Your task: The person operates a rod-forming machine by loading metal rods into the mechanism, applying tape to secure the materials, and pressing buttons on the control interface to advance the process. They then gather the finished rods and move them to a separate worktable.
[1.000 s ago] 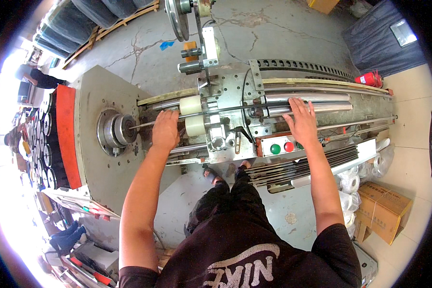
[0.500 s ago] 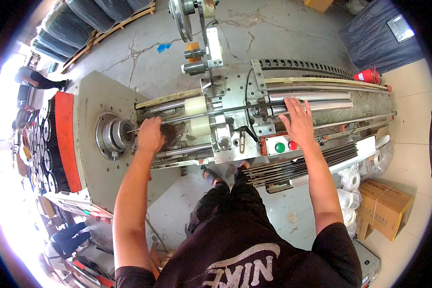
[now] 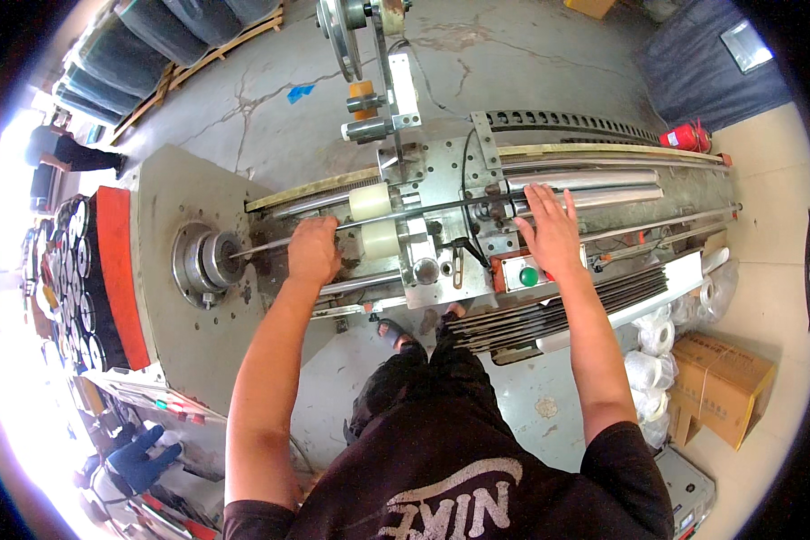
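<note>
A long thin dark metal rod (image 3: 265,246) runs from the round chuck (image 3: 222,258) on the left across the machine, passing between two white rollers (image 3: 370,201). My left hand (image 3: 315,250) is closed around the rod, between the chuck and the rollers. On the right, my right hand (image 3: 549,225) lies over the rod's far end with its fingers stretched out and thumb apart. Its fingertips reach beside two shiny silver cylinders (image 3: 616,178). A metal carriage (image 3: 441,162) with bolt holes sits between my hands. My right wrist is beside a green button (image 3: 528,276).
Several dark rods (image 3: 558,315) lie on a white tray close to me, right of my legs. A fire extinguisher (image 3: 687,137) stands beyond the machine's right end. Wrapped white rolls (image 3: 648,371) and a cardboard box (image 3: 722,385) stand at right. Another person (image 3: 72,148) is far left.
My left hand has slid right along the rod, away from the chuck and nearer the white rollers. My right hand has shifted slightly, and its wrist now hides the red button.
</note>
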Demonstrator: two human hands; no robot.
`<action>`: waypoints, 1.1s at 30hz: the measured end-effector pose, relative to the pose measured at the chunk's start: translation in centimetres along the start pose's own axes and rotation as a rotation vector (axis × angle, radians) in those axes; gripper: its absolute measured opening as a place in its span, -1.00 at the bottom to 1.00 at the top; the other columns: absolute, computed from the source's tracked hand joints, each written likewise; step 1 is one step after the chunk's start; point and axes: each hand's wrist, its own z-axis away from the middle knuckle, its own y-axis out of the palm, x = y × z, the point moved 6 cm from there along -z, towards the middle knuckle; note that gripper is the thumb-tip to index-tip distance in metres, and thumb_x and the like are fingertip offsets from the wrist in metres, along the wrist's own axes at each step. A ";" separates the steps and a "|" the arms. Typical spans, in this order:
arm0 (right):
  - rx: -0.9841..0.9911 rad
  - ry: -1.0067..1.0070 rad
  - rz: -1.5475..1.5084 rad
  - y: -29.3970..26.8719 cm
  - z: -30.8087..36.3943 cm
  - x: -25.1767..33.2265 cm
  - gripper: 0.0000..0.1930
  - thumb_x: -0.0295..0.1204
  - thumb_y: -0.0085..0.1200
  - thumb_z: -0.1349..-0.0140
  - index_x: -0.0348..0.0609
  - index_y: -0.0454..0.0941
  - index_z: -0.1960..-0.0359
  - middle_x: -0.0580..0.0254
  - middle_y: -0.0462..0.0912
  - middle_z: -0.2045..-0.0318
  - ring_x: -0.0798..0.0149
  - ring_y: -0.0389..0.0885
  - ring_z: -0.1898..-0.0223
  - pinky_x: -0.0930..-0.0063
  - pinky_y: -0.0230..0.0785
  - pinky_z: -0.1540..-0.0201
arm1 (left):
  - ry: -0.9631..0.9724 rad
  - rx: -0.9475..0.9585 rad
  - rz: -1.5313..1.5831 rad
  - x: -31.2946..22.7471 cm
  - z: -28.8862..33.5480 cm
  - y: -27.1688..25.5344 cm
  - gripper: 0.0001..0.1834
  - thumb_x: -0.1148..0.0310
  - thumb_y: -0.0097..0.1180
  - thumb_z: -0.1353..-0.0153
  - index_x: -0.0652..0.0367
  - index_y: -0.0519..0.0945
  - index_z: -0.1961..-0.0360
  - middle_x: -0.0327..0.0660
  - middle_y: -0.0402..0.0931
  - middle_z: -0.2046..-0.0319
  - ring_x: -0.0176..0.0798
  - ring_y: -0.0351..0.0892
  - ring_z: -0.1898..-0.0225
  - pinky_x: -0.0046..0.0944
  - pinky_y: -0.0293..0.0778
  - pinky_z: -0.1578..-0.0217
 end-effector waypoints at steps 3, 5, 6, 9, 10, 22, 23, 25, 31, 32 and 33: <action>0.010 0.003 -0.007 0.1 -0.1 0.6 -0.38 -0.13 0.11 -0.47 -0.16 0.36 -0.46 0.11 0.42 -0.45 0.07 0.28 -0.53 -0.03 -0.19 -0.63 | 0.019 0.002 0.004 -0.6 -0.3 0.4 -0.50 0.48 0.46 0.11 0.18 0.58 0.07 0.03 0.65 0.09 0.19 0.58 -0.07 0.09 0.47 -0.18; 0.009 -0.002 -0.005 0.1 0.0 1.0 -0.38 -0.13 0.11 -0.47 -0.16 0.36 -0.46 0.11 0.42 -0.45 0.07 0.28 -0.53 -0.05 -0.20 -0.63 | 0.033 0.002 0.012 -1.4 -0.5 0.4 -0.44 0.48 0.48 0.15 0.18 0.57 0.04 0.05 0.63 0.08 0.23 0.56 -0.04 0.14 0.50 -0.11; 0.014 0.007 -0.005 0.1 0.0 1.1 -0.38 -0.13 0.11 -0.47 -0.16 0.36 -0.46 0.11 0.42 -0.45 0.06 0.28 -0.53 -0.06 -0.20 -0.63 | 0.037 0.020 0.012 -1.9 -0.6 0.3 -0.47 0.48 0.47 0.13 0.18 0.56 0.06 0.04 0.63 0.09 0.21 0.57 -0.05 0.12 0.49 -0.14; 0.028 0.026 -0.008 0.1 0.1 1.5 -0.38 -0.13 0.11 -0.47 -0.16 0.36 -0.46 0.11 0.41 -0.46 0.06 0.27 -0.53 -0.09 -0.22 -0.63 | 0.063 0.021 0.025 -2.5 -0.7 0.0 -0.53 0.49 0.45 0.08 0.18 0.55 0.10 0.02 0.64 0.10 0.17 0.58 -0.07 0.08 0.46 -0.20; 0.034 0.030 -0.010 0.0 0.1 1.6 -0.38 -0.13 0.11 -0.47 -0.16 0.36 -0.46 0.11 0.41 -0.46 0.06 0.27 -0.53 -0.10 -0.22 -0.63 | 0.086 -0.011 0.040 -2.3 -0.5 0.1 -0.52 0.50 0.44 0.08 0.18 0.55 0.08 0.02 0.63 0.10 0.17 0.58 -0.07 0.08 0.46 -0.19; 0.045 0.047 -0.028 0.1 -0.4 2.4 -0.37 -0.12 0.13 -0.45 -0.16 0.36 -0.45 0.11 0.41 -0.46 0.05 0.28 -0.53 -0.11 -0.24 -0.63 | -0.098 0.004 -0.052 11.6 3.9 -0.9 -0.43 0.45 0.48 0.08 0.11 0.59 -0.04 -0.01 0.65 0.04 0.17 0.59 -0.09 0.09 0.47 -0.17; 0.050 0.048 -0.027 0.1 -0.4 2.5 -0.36 -0.11 0.13 -0.45 -0.16 0.36 -0.45 0.11 0.41 -0.46 0.05 0.28 -0.53 -0.11 -0.24 -0.63 | -0.134 0.033 -0.059 12.1 4.0 -1.0 -0.43 0.45 0.49 0.07 0.10 0.60 -0.04 -0.01 0.65 0.04 0.17 0.59 -0.09 0.09 0.47 -0.17; 0.045 0.040 -0.004 0.3 -0.4 2.7 -0.36 -0.11 0.14 -0.45 -0.16 0.36 -0.46 0.11 0.41 -0.46 0.05 0.29 -0.52 -0.12 -0.23 -0.63 | -0.117 0.063 -0.070 12.2 3.4 -0.8 -0.51 0.35 0.50 0.04 0.09 0.65 0.02 0.00 0.69 0.08 0.17 0.63 -0.05 0.10 0.50 -0.14; 0.038 0.030 -0.005 0.8 -0.3 4.1 -0.36 -0.09 0.12 -0.46 -0.16 0.36 -0.46 0.11 0.41 -0.47 0.06 0.28 -0.53 -0.13 -0.24 -0.63 | -0.069 0.075 -0.050 6.6 0.9 0.5 -0.58 0.23 0.47 -0.02 0.09 0.68 0.08 -0.03 0.73 0.13 0.16 0.68 0.02 0.11 0.54 -0.09; 0.036 0.029 -0.007 1.0 -0.3 4.3 -0.35 -0.08 0.11 -0.46 -0.16 0.36 -0.46 0.11 0.41 -0.47 0.06 0.28 -0.53 -0.13 -0.24 -0.63 | -0.054 0.073 -0.052 5.7 0.6 0.8 -0.57 0.23 0.47 -0.03 0.09 0.68 0.06 -0.03 0.72 0.13 0.16 0.68 0.03 0.10 0.55 -0.08; 0.026 0.028 -0.004 1.1 -0.3 4.6 -0.35 -0.08 0.13 -0.45 -0.16 0.37 -0.45 0.12 0.42 -0.46 0.06 0.28 -0.53 -0.14 -0.23 -0.63 | -0.035 0.071 -0.053 4.5 0.1 0.8 -0.56 0.23 0.46 -0.03 0.08 0.68 0.05 -0.03 0.72 0.12 0.16 0.68 0.03 0.09 0.55 -0.08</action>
